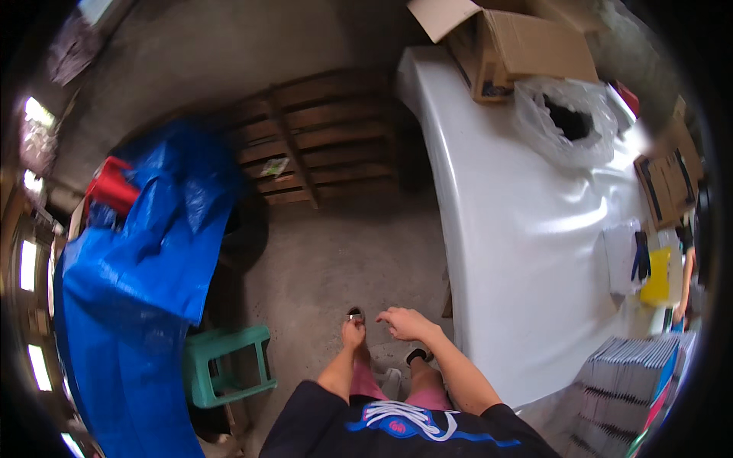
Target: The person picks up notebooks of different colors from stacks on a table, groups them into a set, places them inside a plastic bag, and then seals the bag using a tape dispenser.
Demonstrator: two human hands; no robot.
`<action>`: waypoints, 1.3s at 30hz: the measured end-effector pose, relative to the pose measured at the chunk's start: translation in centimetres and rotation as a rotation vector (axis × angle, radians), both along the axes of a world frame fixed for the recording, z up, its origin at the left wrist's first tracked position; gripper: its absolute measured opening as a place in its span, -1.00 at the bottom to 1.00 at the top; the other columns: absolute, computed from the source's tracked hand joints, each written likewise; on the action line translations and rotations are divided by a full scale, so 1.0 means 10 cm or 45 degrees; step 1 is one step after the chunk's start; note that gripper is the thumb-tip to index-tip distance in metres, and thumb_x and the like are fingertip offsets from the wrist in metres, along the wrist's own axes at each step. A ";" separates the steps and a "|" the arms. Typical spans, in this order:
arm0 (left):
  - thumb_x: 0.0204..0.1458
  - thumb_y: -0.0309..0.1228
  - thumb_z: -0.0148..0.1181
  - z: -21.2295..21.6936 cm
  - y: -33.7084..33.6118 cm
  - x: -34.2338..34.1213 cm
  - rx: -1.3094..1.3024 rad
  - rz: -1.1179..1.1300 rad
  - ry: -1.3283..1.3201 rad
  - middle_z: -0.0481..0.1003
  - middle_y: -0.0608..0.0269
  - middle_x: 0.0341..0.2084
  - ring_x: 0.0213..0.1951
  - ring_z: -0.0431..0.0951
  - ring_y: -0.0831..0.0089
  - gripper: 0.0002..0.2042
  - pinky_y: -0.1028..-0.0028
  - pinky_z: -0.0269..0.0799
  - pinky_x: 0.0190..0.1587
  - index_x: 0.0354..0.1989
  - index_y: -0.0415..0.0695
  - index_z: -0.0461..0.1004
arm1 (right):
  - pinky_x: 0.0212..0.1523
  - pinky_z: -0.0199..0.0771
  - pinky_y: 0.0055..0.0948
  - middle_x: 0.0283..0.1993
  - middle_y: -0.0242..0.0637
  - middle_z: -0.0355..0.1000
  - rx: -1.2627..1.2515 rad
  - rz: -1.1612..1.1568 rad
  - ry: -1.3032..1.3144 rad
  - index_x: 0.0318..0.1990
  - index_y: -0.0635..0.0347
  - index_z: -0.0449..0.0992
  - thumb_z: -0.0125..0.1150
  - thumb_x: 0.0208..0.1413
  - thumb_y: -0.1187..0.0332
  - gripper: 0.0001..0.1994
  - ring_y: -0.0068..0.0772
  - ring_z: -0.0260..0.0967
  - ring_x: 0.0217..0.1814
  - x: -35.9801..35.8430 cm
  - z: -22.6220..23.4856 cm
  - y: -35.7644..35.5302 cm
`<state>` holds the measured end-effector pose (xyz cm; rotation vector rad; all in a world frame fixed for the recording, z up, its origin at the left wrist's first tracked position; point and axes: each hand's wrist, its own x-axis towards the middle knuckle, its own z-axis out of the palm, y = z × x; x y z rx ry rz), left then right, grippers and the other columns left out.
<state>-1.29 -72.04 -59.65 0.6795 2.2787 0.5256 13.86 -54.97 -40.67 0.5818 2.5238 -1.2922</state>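
Observation:
My left hand (353, 334) is low in front of me, its fingers closed. A small pale thing at its fingertips overlaps my dark footwear (354, 311) below, and I cannot make out whether the hand holds it. A short gap to the right, my right hand (408, 324) hangs palm down with the fingers apart and bent toward the left hand. Nothing shows in the right hand. Both hands are over the grey concrete floor (359, 252), touching neither table.
At the right, a table with a glossy white cover (519, 244) bears a cardboard box (534, 46), a clear plastic bag (561, 145) and stacked booklets (626, 374). Leftward are a blue tarp (137, 267), a red object (114, 185) and a green stool (229, 366). A wooden pallet (294, 153) lies ahead.

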 end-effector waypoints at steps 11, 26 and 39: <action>-0.05 -0.21 0.13 -1.34 -0.71 -0.80 -0.178 -0.717 -0.447 0.48 0.00 -0.17 -0.12 0.47 0.09 -0.67 0.24 0.38 -0.03 -0.10 -0.03 0.48 | -0.12 0.42 -0.20 -0.23 -0.09 0.49 -0.098 -0.714 -0.496 -0.13 0.07 0.53 0.10 -0.24 0.42 -0.62 -0.07 0.44 -0.18 0.86 -2.82 -0.58; -0.06 -0.34 0.09 -1.98 -1.45 -1.55 -0.366 -1.085 -0.880 0.49 -0.03 -0.23 -0.15 0.48 0.04 -0.69 0.21 0.43 -0.19 -0.11 -0.10 0.47 | 0.03 0.30 -0.24 0.02 -0.05 0.34 0.587 -1.829 -0.855 0.03 0.21 0.29 0.13 -0.10 0.46 -0.56 -0.09 0.32 0.04 2.84 -4.37 0.37; -0.16 -0.22 0.09 -1.87 -1.03 -1.37 -0.493 -1.204 -0.846 0.50 -0.08 -0.32 -0.28 0.51 0.02 -0.61 0.17 0.44 -0.26 -0.12 -0.10 0.47 | -0.03 0.21 -0.06 0.11 -0.20 0.21 -0.278 -2.952 -0.648 0.01 0.02 0.30 0.26 -0.08 0.13 -0.51 -0.16 0.19 0.06 3.52 -4.17 0.57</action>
